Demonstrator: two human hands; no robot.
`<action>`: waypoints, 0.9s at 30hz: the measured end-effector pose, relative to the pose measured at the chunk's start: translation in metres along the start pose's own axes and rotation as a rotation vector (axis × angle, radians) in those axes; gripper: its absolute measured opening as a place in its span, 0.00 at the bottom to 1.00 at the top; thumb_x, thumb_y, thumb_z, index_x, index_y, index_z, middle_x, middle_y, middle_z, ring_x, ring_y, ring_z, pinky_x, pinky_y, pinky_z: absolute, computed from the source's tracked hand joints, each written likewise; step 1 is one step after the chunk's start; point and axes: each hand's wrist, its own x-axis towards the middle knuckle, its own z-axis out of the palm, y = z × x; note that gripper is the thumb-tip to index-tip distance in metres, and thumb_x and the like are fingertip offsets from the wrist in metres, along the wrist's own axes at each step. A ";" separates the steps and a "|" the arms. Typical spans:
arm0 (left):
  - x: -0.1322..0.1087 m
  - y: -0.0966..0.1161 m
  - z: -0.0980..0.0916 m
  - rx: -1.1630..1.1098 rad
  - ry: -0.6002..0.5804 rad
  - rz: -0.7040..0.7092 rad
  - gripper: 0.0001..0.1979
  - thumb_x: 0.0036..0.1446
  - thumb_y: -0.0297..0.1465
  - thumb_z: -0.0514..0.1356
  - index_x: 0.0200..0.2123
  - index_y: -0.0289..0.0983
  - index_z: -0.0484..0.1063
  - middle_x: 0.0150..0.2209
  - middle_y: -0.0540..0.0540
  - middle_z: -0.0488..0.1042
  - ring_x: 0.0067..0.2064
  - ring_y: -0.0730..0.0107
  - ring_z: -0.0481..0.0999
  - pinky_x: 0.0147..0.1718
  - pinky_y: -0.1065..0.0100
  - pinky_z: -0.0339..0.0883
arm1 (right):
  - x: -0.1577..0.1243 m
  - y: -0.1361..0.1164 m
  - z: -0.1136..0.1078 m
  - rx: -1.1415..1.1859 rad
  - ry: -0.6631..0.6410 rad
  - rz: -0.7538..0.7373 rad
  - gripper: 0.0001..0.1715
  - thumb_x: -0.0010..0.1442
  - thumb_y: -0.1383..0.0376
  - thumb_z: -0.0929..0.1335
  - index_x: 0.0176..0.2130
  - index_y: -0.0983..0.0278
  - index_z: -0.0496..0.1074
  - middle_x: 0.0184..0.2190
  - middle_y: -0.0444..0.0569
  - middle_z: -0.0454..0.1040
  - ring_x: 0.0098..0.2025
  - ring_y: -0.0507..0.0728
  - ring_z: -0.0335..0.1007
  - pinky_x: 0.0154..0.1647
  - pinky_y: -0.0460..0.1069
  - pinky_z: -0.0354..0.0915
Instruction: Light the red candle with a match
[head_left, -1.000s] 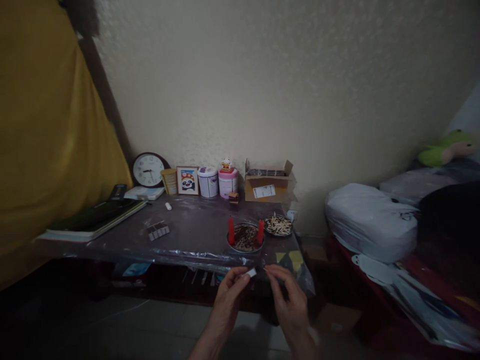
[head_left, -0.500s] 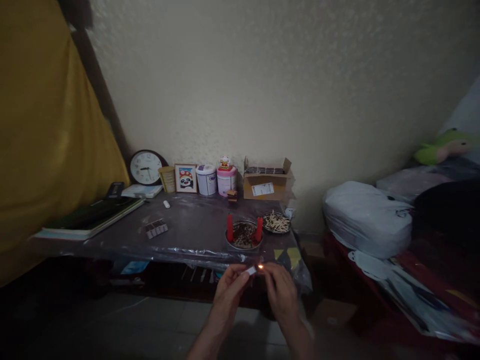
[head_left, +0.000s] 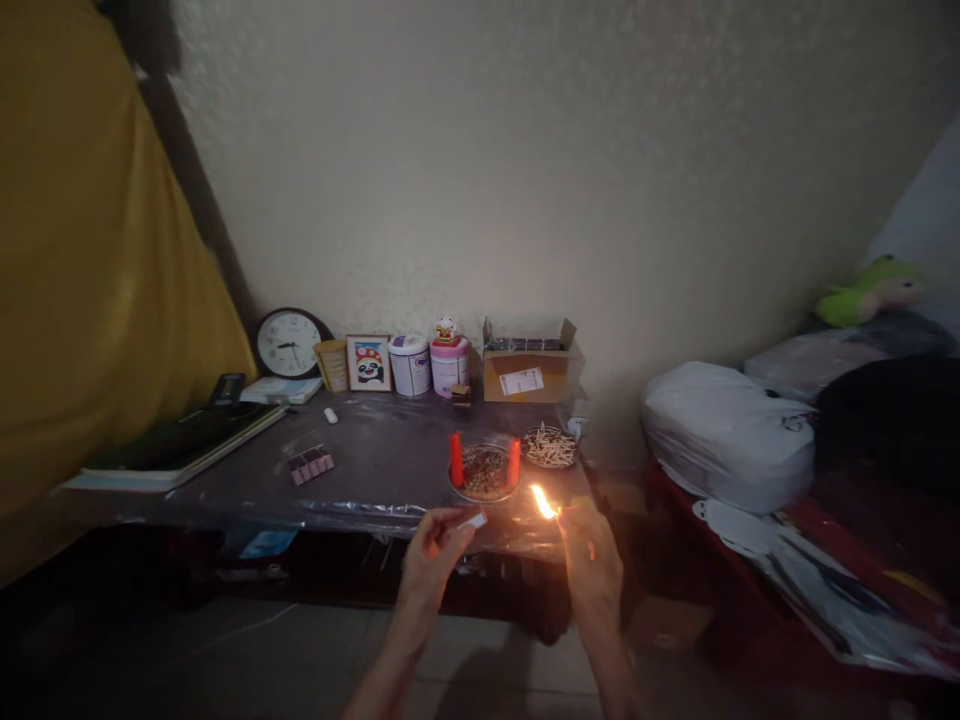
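My left hand (head_left: 435,545) is closed on a small white matchbox (head_left: 474,520), held in front of the table's near edge. My right hand (head_left: 592,565) pinches a burning match (head_left: 546,503); its flame glows just right of the matchbox. Beyond them on the plastic-covered table (head_left: 375,470) stands a round dish (head_left: 484,474) with two red candles (head_left: 455,460) at its sides, both unlit. A second dish of loose matchsticks (head_left: 550,447) sits to its right.
A row of matchboxes (head_left: 310,464) lies mid-table. At the back stand a clock (head_left: 285,343), a framed picture (head_left: 368,362), jars (head_left: 411,365) and a cardboard box (head_left: 531,372). Books (head_left: 176,445) lie left. Bundles and a white bag (head_left: 724,430) fill the right.
The match went from unlit to a spark at the matchbox, then to a full flame. My right hand has drawn away to the right; my left hand has shifted slightly left.
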 end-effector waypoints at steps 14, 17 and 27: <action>-0.001 -0.027 -0.023 0.077 0.009 -0.161 0.20 0.36 0.39 0.68 0.34 0.36 0.71 0.34 0.43 0.78 0.39 0.61 0.75 0.37 0.65 0.67 | 0.004 0.003 0.003 0.142 -0.030 0.041 0.09 0.56 0.58 0.65 0.30 0.60 0.70 0.33 0.47 0.70 0.37 0.56 0.67 0.40 0.50 0.64; 0.001 -0.029 -0.026 0.064 0.010 -0.175 0.20 0.37 0.39 0.68 0.34 0.36 0.71 0.33 0.44 0.77 0.38 0.62 0.75 0.37 0.66 0.67 | 0.007 0.000 0.005 0.132 -0.033 0.030 0.10 0.56 0.57 0.65 0.31 0.60 0.70 0.33 0.47 0.70 0.37 0.56 0.67 0.40 0.50 0.64; 0.004 -0.036 -0.031 0.013 -0.009 -0.197 0.19 0.40 0.39 0.66 0.36 0.37 0.72 0.32 0.47 0.76 0.35 0.68 0.73 0.36 0.69 0.65 | 0.023 -0.005 0.016 0.113 -0.015 -0.001 0.12 0.55 0.55 0.65 0.31 0.61 0.71 0.32 0.47 0.72 0.36 0.56 0.68 0.39 0.51 0.64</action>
